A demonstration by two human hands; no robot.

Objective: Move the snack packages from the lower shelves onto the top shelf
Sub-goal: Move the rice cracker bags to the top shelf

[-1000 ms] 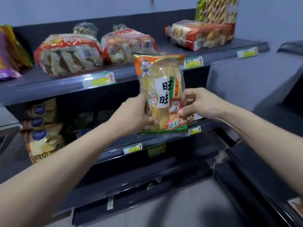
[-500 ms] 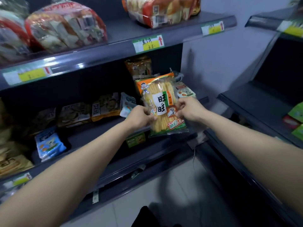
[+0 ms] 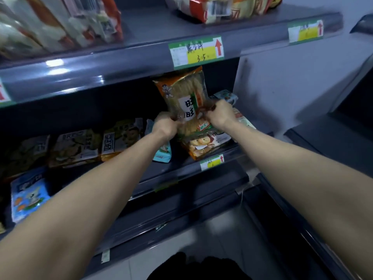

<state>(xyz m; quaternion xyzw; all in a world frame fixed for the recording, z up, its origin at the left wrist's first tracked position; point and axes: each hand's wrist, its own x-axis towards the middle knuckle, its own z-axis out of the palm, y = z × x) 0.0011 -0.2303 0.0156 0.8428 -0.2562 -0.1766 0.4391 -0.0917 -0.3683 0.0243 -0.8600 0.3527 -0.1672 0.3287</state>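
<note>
A second ago I had the rice-cracker bag (image 3: 186,104) lifted up in front of the top shelf (image 3: 141,63); now it sits lower, inside the opening of the shelf below, its upper edge tucked just under the top shelf's front lip. That reads to me as a step away from the goal, not toward it: the bag has yet to go up.

My left hand (image 3: 164,126) is closed on the bag's left edge and my right hand (image 3: 219,114) is closed on its right edge, so both grip it upright. The view has also dropped and moved closer, and the picture is somewhat blurred.

Around it, a biscuit pack (image 3: 203,144) lies just under the bag on the lower shelf (image 3: 181,168), with a pale blue packet (image 3: 162,152) beside my left wrist and several more packs to the left. On the top shelf, large red-and-clear bags (image 3: 60,23) fill the left part, another bag (image 3: 222,9) sits to the right, and bare shelf shows between them. The lip with its price tag (image 3: 196,51) is what the bag must clear.
</note>
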